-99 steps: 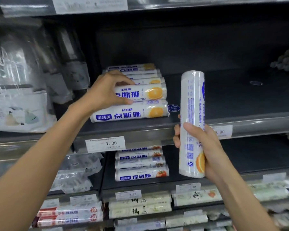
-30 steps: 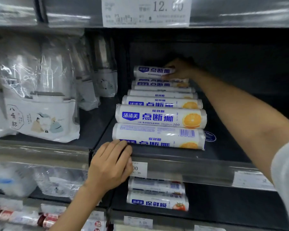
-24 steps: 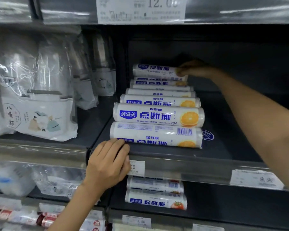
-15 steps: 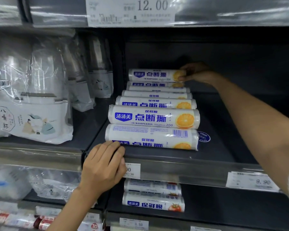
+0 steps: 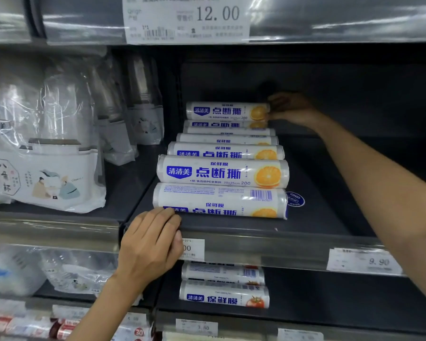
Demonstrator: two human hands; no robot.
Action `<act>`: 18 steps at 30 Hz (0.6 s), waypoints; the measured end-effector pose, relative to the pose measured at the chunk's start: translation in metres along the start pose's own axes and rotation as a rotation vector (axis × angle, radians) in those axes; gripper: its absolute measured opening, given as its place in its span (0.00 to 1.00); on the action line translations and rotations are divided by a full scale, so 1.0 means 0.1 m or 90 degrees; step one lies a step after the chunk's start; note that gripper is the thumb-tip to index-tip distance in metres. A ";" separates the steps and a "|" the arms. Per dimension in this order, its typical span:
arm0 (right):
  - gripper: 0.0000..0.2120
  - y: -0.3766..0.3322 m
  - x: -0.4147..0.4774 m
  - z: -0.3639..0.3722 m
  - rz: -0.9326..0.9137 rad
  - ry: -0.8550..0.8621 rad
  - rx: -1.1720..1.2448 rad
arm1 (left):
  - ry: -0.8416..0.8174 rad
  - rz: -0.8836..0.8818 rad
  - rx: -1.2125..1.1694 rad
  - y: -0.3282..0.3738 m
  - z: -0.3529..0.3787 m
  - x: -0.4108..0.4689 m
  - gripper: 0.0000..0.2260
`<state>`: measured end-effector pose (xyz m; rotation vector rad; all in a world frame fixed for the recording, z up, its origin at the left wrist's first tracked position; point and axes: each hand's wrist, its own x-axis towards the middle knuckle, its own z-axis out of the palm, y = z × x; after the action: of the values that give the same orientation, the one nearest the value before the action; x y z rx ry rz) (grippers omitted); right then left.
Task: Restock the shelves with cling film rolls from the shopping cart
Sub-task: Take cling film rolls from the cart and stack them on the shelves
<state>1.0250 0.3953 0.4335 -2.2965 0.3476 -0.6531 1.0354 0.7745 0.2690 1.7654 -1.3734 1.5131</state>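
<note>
Settling label-out atop the row's back, the cling film roll looks placed; right hand touches its end, grip lost in shadow; left hand rests flat on the shelf edge.

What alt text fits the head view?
A person's right hand holds the end of the top rear cling film roll in a row of orange-printed rolls on a dark shelf. The left hand rests on the shelf's front edge, fingertips touching the front roll.

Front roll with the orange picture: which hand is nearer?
Left. The left hand touches the front roll at its lower left end; the right hand is far behind, at the right end of the rearmost roll.
</note>
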 end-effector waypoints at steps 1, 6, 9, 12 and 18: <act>0.24 -0.03 -0.08 -0.03 -0.009 0.017 -0.009 | 0.003 -0.007 -0.011 0.00 -0.01 0.00 0.06; 0.12 -0.32 -1.09 -0.21 -0.083 0.116 -0.169 | 0.020 -0.029 -0.091 0.02 -0.11 0.07 0.05; 0.10 -0.46 -2.08 -0.22 -0.124 0.178 -0.186 | 0.063 -0.018 -0.129 0.17 -0.19 0.17 0.05; 0.11 -0.41 -3.22 -0.14 -0.093 0.249 -0.193 | 0.070 0.014 -0.246 0.61 -0.24 0.25 0.05; 0.11 0.10 -5.40 0.41 0.222 0.334 -0.145 | -0.169 -0.048 -0.643 2.19 -0.20 -0.01 0.08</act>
<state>0.5956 0.6384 0.2100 -2.1602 1.0888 -1.0690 0.8352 0.7010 0.2164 1.3182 -1.7237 0.3593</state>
